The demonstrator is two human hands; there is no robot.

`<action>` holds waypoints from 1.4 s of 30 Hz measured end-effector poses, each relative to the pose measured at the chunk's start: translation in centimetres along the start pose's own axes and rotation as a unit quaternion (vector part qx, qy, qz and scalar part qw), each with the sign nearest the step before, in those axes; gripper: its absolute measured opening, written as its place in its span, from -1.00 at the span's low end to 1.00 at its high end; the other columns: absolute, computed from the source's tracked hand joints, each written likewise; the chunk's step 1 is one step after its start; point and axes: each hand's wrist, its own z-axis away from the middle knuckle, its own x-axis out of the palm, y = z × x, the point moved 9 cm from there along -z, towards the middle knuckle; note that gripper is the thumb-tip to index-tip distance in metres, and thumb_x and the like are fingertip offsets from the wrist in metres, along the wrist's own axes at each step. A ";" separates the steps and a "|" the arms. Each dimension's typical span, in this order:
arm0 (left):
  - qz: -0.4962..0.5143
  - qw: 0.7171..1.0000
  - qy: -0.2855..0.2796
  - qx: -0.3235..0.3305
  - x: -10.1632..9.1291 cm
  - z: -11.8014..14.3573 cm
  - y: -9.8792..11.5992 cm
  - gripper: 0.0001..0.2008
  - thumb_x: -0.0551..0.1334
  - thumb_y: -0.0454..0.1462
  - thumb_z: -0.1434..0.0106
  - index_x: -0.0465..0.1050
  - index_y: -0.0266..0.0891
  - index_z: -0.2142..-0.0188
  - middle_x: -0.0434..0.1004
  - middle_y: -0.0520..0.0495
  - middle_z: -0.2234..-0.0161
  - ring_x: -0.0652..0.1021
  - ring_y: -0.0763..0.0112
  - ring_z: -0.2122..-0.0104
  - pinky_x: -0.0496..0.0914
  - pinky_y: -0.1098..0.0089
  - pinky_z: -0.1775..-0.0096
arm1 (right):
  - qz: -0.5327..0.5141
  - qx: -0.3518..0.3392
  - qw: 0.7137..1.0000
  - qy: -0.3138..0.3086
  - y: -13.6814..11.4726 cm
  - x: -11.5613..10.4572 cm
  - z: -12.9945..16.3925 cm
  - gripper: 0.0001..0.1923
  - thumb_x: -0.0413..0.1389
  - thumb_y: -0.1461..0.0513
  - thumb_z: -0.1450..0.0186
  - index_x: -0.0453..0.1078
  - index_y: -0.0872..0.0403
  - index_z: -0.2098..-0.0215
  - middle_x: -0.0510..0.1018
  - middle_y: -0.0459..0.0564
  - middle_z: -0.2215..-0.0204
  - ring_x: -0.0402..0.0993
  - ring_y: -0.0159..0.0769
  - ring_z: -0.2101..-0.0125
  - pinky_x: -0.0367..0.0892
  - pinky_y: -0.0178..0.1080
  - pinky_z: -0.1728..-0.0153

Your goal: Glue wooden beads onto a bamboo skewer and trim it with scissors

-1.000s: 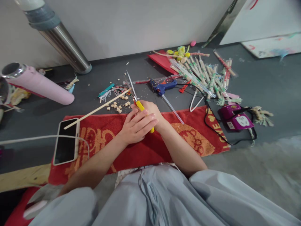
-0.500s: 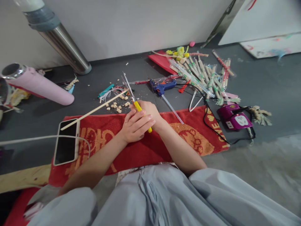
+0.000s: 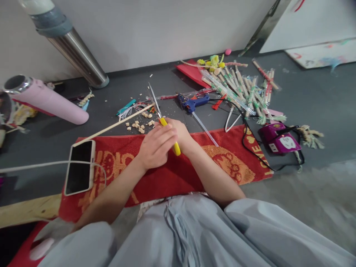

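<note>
My right hand [image 3: 183, 134] grips yellow-handled scissors [image 3: 164, 121], their blades pointing away from me over the dark floor. My left hand [image 3: 155, 147] is folded over the same handle from the left. The far end of a long thin wooden stick [image 3: 111, 127] meets the blades; its near end rests by a phone [image 3: 80, 166]. Several small cut wood bits [image 3: 137, 127] lie just left of the blades. Both hands hover over a red patterned towel [image 3: 222, 159].
A blue glue gun [image 3: 191, 103] lies behind my hands, with a pile of wrapped chopsticks [image 3: 239, 89] to its right. A purple power strip [image 3: 279, 139] with a black cable sits at right. A pink tube [image 3: 47, 101] and a metal pole [image 3: 75, 55] are at left.
My left hand has closed more tightly over the scissor handle. The blades, slightly apart half a second ago, now look together. The stick has barely shifted.
</note>
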 end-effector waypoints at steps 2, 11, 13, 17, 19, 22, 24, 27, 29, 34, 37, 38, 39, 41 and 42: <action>-0.043 0.997 -0.003 -0.064 -0.5 0.2 -1.8 -0.51 -0.02 -0.36 -0.27 0.22 -0.20 -0.20 0.55 -0.20 -0.02 0.49 0.22 -0.13 0.38 0.12 -0.11 | -0.001 0.000 1.000 -0.007 -0.4 -0.2 0.5 -0.66 -0.09 0.08 -0.39 0.43 0.08 0.20 0.64 0.08 0.22 0.57 -0.17 0.23 0.23 -0.28 0.36; -0.158 0.934 -0.062 -0.315 -1.7 1.5 -7.6 -0.53 0.00 -0.14 -0.38 0.34 -0.25 -0.19 0.52 -0.35 0.01 0.49 0.00 -0.03 0.22 0.00 -0.07 | 0.006 0.006 1.000 -0.011 -1.7 0.2 0.9 -0.56 -0.14 -0.01 -0.38 0.42 0.12 0.21 0.64 0.15 0.23 0.58 -0.08 0.22 0.24 -0.25 0.34; -0.189 0.936 -0.059 -0.291 -2.2 1.4 -7.8 -0.61 0.05 -0.15 -0.36 0.44 -0.19 -0.09 0.58 -0.26 0.17 0.54 0.10 0.13 0.28 0.09 0.06 | 0.020 0.008 1.000 -0.017 -2.0 0.4 1.1 -0.58 -0.12 0.01 -0.38 0.41 0.13 0.20 0.64 0.16 0.23 0.59 -0.07 0.23 0.24 -0.25 0.35; -0.231 0.939 -0.023 -0.253 -3.4 1.0 -7.9 -0.75 0.12 -0.18 -0.33 0.53 -0.13 0.12 0.58 -0.13 0.33 0.52 0.25 0.33 0.24 0.20 0.25 | 0.038 -0.001 0.999 -0.017 -2.4 0.4 1.3 -0.62 -0.12 0.05 -0.38 0.41 0.12 0.16 0.64 0.15 0.24 0.59 -0.08 0.25 0.25 -0.24 0.34; -0.245 0.938 -0.015 -0.247 -3.7 0.9 -8.1 -0.79 0.12 -0.19 -0.33 0.54 -0.12 0.20 0.58 -0.10 0.37 0.51 0.28 0.37 0.22 0.22 0.29 | 0.042 -0.006 0.999 -0.020 -2.6 0.5 1.4 -0.61 -0.13 0.04 -0.38 0.41 0.12 0.17 0.64 0.15 0.24 0.59 -0.10 0.25 0.25 -0.24 0.33; -0.253 0.937 -0.009 -0.239 -3.8 0.9 -8.2 -0.80 0.13 -0.19 -0.33 0.53 -0.13 0.28 0.57 -0.08 0.42 0.50 0.31 0.41 0.21 0.23 0.32 | 0.045 -0.014 0.999 -0.022 -2.7 0.4 1.4 -0.57 -0.14 0.01 -0.39 0.41 0.13 0.18 0.64 0.15 0.25 0.58 -0.11 0.26 0.24 -0.25 0.34; -0.255 0.938 -0.004 -0.235 -3.9 0.9 -8.3 -0.80 0.13 -0.18 -0.33 0.52 -0.14 0.31 0.58 -0.08 0.43 0.51 0.31 0.42 0.21 0.23 0.32 | 0.047 -0.020 0.998 -0.025 -2.8 0.4 1.4 -0.57 -0.14 0.00 -0.39 0.41 0.13 0.19 0.65 0.15 0.26 0.58 -0.11 0.26 0.22 -0.25 0.35; -0.257 0.940 0.002 -0.225 -4.1 1.0 -8.4 -0.80 0.14 -0.18 -0.33 0.51 -0.15 0.33 0.58 -0.08 0.44 0.52 0.30 0.43 0.22 0.22 0.33 | 0.050 -0.031 0.998 -0.023 -2.9 0.1 1.5 -0.55 -0.14 -0.01 -0.39 0.42 0.13 0.20 0.65 0.14 0.27 0.59 -0.12 0.28 0.20 -0.26 0.36; -0.256 0.941 0.004 -0.221 -4.1 1.1 -8.4 -0.81 0.14 -0.19 -0.33 0.51 -0.14 0.33 0.59 -0.08 0.44 0.52 0.30 0.43 0.22 0.22 0.32 | 0.050 -0.039 0.998 -0.020 -3.0 0.1 1.5 -0.51 -0.16 -0.05 -0.40 0.42 0.13 0.20 0.65 0.14 0.28 0.59 -0.12 0.29 0.19 -0.26 0.37; -0.179 0.949 -0.003 -0.258 -3.0 1.8 -8.7 -0.71 0.07 -0.13 -0.37 0.48 -0.14 0.38 0.54 -0.08 0.47 0.48 0.32 0.43 0.22 0.22 0.30 | 0.043 -0.044 0.998 -0.028 -2.4 1.0 1.0 -0.42 -0.23 -0.07 -0.42 0.48 0.11 0.24 0.65 0.14 0.29 0.60 -0.11 0.26 0.21 -0.26 0.36; -0.115 0.961 -0.031 -0.248 -1.7 1.7 -8.0 -0.67 0.05 -0.09 -0.37 0.47 -0.15 0.40 0.51 -0.07 0.49 0.45 0.32 0.44 0.20 0.23 0.29 | 0.047 -0.036 0.996 -0.064 -1.7 2.3 0.5 -0.41 -0.27 -0.01 -0.45 0.51 0.11 0.27 0.65 0.15 0.25 0.60 -0.09 0.20 0.23 -0.26 0.32; -0.114 0.959 -0.028 -0.257 -1.7 1.7 -8.0 -0.67 0.04 -0.09 -0.37 0.47 -0.16 0.39 0.51 -0.08 0.48 0.46 0.32 0.43 0.20 0.24 0.28 | 0.045 -0.026 0.997 -0.063 -1.3 2.4 0.3 -0.41 -0.27 -0.01 -0.45 0.51 0.11 0.26 0.65 0.15 0.25 0.60 -0.09 0.18 0.24 -0.26 0.31; -0.121 0.953 -0.028 -0.278 -1.8 1.8 -8.4 -0.67 0.03 -0.10 -0.38 0.48 -0.16 0.37 0.53 -0.09 0.45 0.47 0.32 0.40 0.20 0.24 0.27 | 0.042 -0.016 0.997 -0.058 -1.1 2.4 0.2 -0.42 -0.26 -0.01 -0.45 0.51 0.10 0.25 0.65 0.15 0.26 0.60 -0.09 0.18 0.24 -0.27 0.30; -0.146 0.933 -0.034 -0.326 -2.1 2.1 -9.4 -0.65 0.00 -0.10 -0.40 0.48 -0.17 0.32 0.54 -0.11 0.41 0.49 0.30 0.36 0.21 0.25 0.26 | 0.025 0.005 0.998 -0.052 -0.6 2.2 0.0 -0.43 -0.23 -0.03 -0.44 0.51 0.09 0.29 0.65 0.13 0.31 0.59 -0.11 0.20 0.25 -0.27 0.31; -0.153 0.925 -0.047 -0.345 -2.1 2.3 -9.9 -0.65 -0.01 -0.10 -0.40 0.48 -0.18 0.30 0.55 -0.12 0.40 0.50 0.29 0.34 0.21 0.26 0.25 | 0.015 0.014 0.998 -0.052 -0.4 2.2 -0.1 -0.43 -0.21 -0.04 -0.42 0.51 0.09 0.33 0.64 0.11 0.35 0.59 -0.12 0.22 0.25 -0.28 0.31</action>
